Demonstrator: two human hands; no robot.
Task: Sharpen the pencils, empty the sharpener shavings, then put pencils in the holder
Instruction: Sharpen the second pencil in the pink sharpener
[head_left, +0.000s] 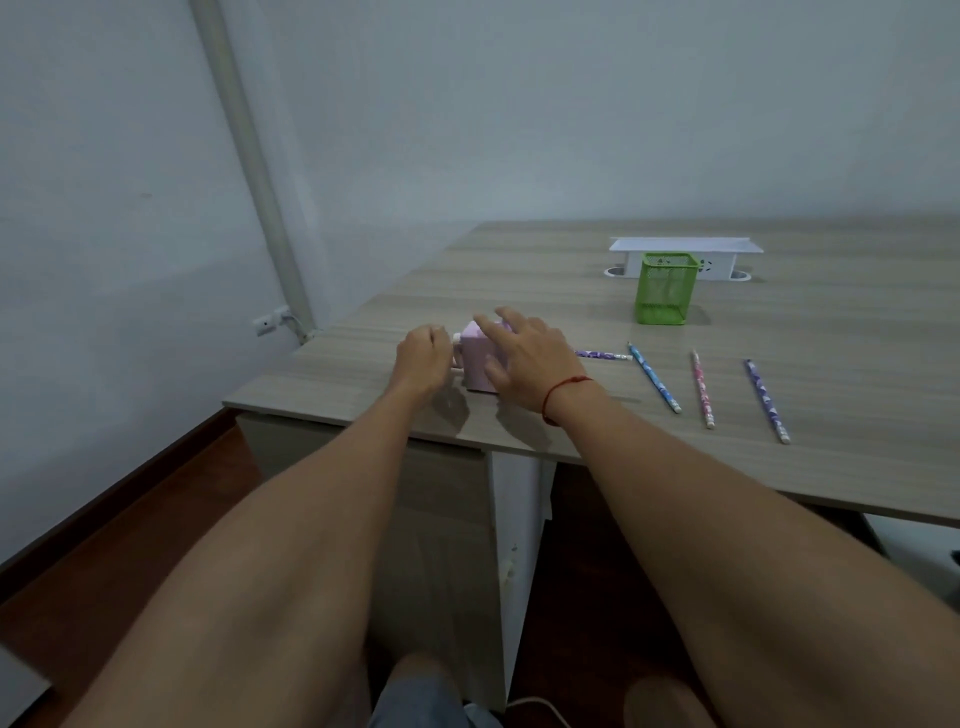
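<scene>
Sharpener (474, 358): small pale-pink box, white fittings.

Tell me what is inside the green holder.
Nothing shows inside the holder: no pencil rises above its rim, and through the mesh it looks empty. The very bottom is too dim to judge.

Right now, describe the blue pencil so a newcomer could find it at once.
On the wooden table, look in front of the green mesh holder, where three pencils lie side by side. The blue pencil is the leftmost of those, next to the pink pencil, and the only blue one.
</scene>
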